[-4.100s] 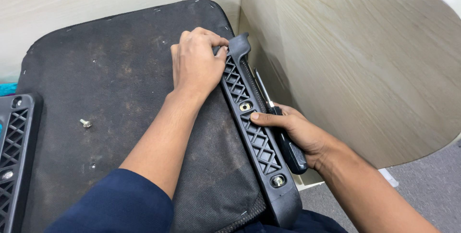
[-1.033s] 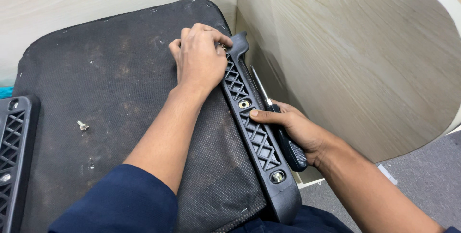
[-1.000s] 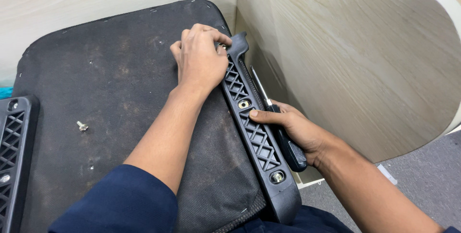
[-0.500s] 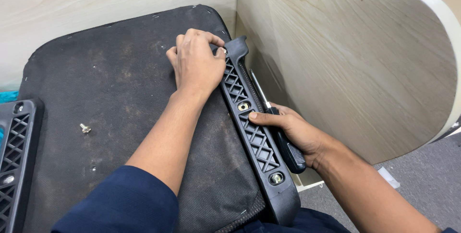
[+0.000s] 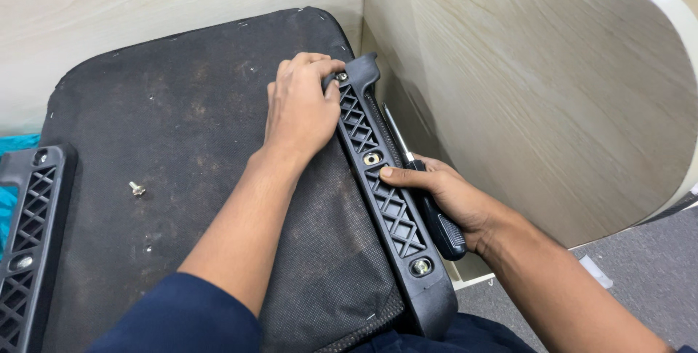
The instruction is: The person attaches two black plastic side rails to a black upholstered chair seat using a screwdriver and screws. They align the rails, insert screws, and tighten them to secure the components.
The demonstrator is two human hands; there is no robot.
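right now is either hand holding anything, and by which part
The right hand grips a screwdriver by its black handle. The left hand rests on the bracket's top end.

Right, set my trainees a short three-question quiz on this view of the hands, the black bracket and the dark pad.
1. True or false: the left hand rests on the far end of the black lattice bracket.
2. Which tool does the right hand hold beside the bracket? A) hammer B) screwdriver C) pliers
3. Fill in: a loose screw lies on the dark fabric pad, to the ___ of the left forearm.

Key: 1 true; 2 B; 3 left.
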